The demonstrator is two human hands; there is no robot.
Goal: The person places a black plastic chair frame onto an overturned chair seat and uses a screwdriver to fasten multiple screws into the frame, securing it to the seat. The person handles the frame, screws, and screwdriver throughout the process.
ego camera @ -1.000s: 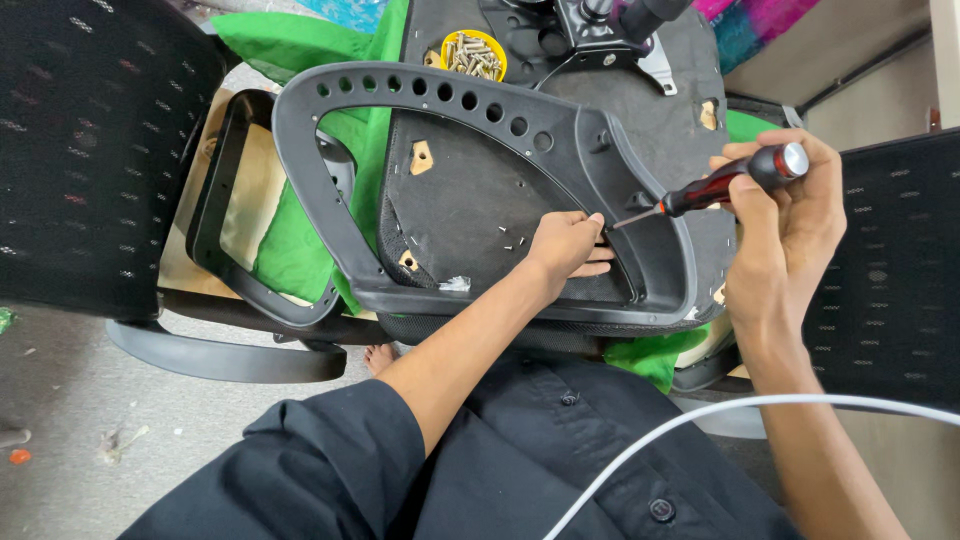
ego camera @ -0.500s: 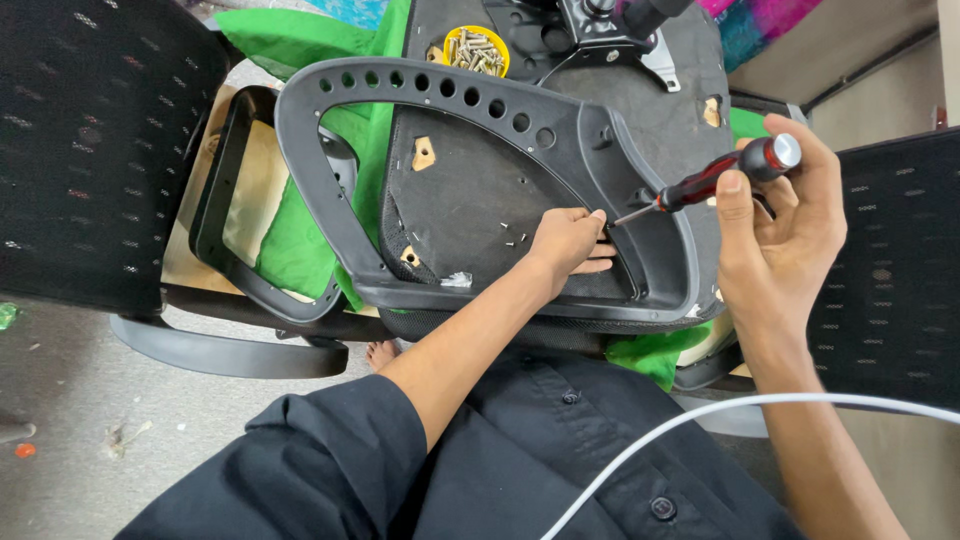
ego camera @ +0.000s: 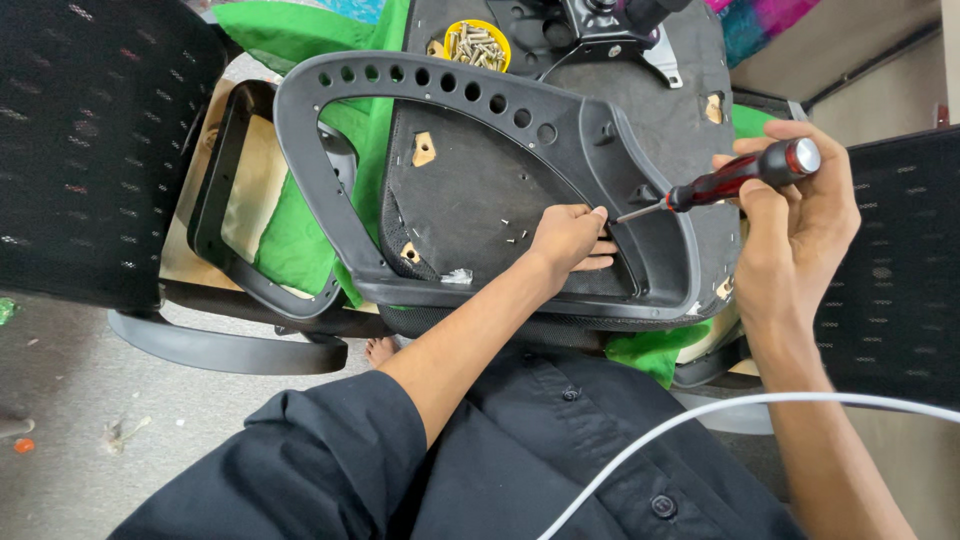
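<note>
An upturned black chair seat (ego camera: pixel 480 190) lies in front of me with a dark grey plastic armrest frame (ego camera: pixel 430 90) laid over it. My left hand (ego camera: pixel 568 238) pinches at a spot on the frame's inner edge, fingertips together near the screwdriver tip. My right hand (ego camera: pixel 800 225) grips a red-and-black screwdriver (ego camera: pixel 735 177), its thin shaft slanting down-left toward my left fingertips. What the left fingers hold is too small to see.
A yellow dish of screws (ego camera: pixel 478 42) sits on the seat's far side beside a metal mechanism plate (ego camera: pixel 610 25). Green cloth (ego camera: pixel 290 240) lies under the seat. Black mesh chair backs stand left (ego camera: pixel 90 150) and right (ego camera: pixel 890 270). A white cable (ego camera: pixel 720 420) crosses my lap.
My right hand and the screwdriver have dropped slightly and the tip has come closer to my left fingertips. My left hand stays in place on the frame.
</note>
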